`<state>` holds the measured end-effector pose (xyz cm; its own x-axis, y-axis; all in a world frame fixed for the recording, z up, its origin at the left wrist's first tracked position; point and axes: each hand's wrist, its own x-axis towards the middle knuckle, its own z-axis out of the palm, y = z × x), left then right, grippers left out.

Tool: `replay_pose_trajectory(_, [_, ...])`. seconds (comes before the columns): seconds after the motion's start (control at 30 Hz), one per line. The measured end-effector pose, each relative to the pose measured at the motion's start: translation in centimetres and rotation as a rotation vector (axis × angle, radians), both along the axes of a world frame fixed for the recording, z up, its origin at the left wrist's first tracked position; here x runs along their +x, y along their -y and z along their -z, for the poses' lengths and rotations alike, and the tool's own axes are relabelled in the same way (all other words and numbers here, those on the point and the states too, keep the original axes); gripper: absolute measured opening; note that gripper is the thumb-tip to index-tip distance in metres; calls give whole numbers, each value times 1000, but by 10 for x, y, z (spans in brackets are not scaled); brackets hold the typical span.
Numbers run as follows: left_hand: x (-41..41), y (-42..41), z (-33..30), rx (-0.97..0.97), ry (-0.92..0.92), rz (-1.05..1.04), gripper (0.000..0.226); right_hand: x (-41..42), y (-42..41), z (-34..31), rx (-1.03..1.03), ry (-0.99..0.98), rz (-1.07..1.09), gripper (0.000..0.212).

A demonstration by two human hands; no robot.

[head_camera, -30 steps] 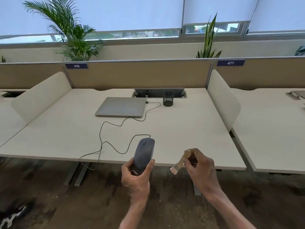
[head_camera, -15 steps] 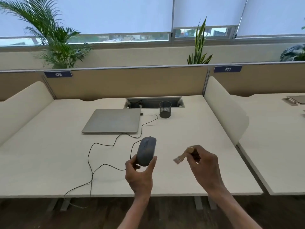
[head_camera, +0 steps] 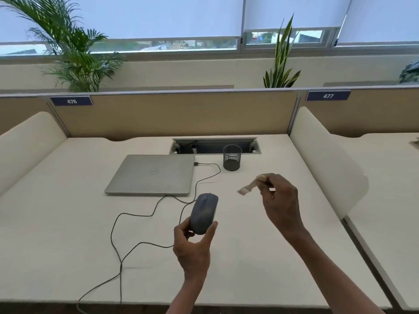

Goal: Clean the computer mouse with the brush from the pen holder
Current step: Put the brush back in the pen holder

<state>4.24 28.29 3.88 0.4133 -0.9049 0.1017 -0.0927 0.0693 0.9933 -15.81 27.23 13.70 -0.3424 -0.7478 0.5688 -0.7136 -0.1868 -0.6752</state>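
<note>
My left hand (head_camera: 192, 245) holds a dark grey wired computer mouse (head_camera: 203, 213) upright above the desk, gripping its lower end between thumb and fingers. Its black cable (head_camera: 145, 215) loops over the desk to the laptop. To the right and a little farther back, my right hand (head_camera: 280, 200) grips the wooden handle of a small brush (head_camera: 248, 188), bristles pointing left and blurred. The brush is apart from the mouse. A black mesh pen holder (head_camera: 232, 157) stands behind it, with nothing visible inside.
A shut silver laptop (head_camera: 150, 174) lies left of the pen holder on the cream desk (head_camera: 56, 223). An open cable tray (head_camera: 215, 146) sits at the back. Rounded dividers (head_camera: 326, 159) flank the desk, with a partition behind and plants on the sill.
Both hands have moved forward over the desk, away from its front edge. My right hand has carried the brush up and away from the mouse, toward the pen holder.
</note>
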Motion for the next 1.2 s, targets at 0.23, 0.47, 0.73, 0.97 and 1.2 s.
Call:
replay_pose_trajectory(0.23, [-39, 28, 16, 63, -26, -67, 54, -53, 109, -4, -81, -46, 1, 4])
replay_pose_trajectory(0.47, [-69, 48, 32, 123, -24, -119, 59, -87, 224, 16, 31, -100, 43, 6])
replay_pose_trajectory(0.73, [-85, 58, 38, 133, 33, -168, 63, -94, 299, 54, 220, -165, -3, 15])
replay_pose_trajectory(0.97, [-89, 59, 47, 152, 72, -218, 64, -96, 322, 86, 390, -192, -78, 17])
replay_pose_trajectory(1.2, [-90, 60, 53, 178, 81, -242, 66, -95, 334, 97, 479, -216, -101, 18])
